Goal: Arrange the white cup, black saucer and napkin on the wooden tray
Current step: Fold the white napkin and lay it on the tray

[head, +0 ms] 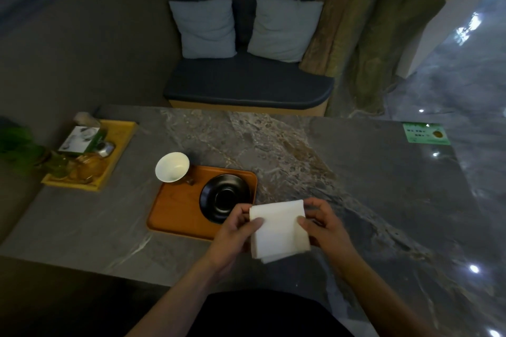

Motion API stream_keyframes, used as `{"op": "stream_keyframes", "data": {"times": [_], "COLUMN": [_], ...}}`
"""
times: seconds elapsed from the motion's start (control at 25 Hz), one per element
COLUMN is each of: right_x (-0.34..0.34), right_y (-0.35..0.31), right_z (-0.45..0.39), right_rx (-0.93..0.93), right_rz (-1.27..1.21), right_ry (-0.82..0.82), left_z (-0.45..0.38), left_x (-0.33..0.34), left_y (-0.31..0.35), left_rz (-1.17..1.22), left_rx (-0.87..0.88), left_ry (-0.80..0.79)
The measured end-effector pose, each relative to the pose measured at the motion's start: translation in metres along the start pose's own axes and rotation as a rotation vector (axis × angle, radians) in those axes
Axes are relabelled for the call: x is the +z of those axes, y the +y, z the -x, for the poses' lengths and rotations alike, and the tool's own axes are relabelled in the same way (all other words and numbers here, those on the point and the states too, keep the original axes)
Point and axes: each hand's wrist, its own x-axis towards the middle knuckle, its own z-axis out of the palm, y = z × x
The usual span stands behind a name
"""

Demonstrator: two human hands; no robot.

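Both hands pinch the folded napkin [279,230] — left hand [238,230], right hand [321,223].
Black saucer [225,197] already on wooden tray [175,210]; white cup [172,167] at 10 o'clock corner — napkin still unplaced.

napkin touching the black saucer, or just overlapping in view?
Cannot tell. In the head view, both hands, left and right, pinch the napkin, whose corner overlaps the black saucer rim; one view cannot show any gap.

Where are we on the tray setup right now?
Done: the black saucer lies on the wooden tray. The white cup sits at its far left corner, not on the saucer. In hand: left hand and right hand pinch the folded napkin. Left: placing the napkin.
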Motion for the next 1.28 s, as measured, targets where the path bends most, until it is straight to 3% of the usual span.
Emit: {"op": "stream_keyframes", "data": {"times": [0.56,0.96,1.28], "right_x": [0.166,0.262,0.297], "right_y": [0.005,0.022,0.043], "right_z": [-0.025,-0.049,-0.059], "right_rx": [-0.009,0.067,0.205], "right_rz": [0.037,0.100,0.092], "right_ry": [-0.095,-0.004,0.053], "left_z": [0.015,-0.013,-0.036], "left_x": [-0.162,-0.263,-0.305], "left_y": [0.022,0.034,0.028], "left_rz": [-0.110,-0.263,-0.368], "left_rx": [-0.013,-0.096,-0.187], "left_ry": [0.126,0.044,-0.024]}}
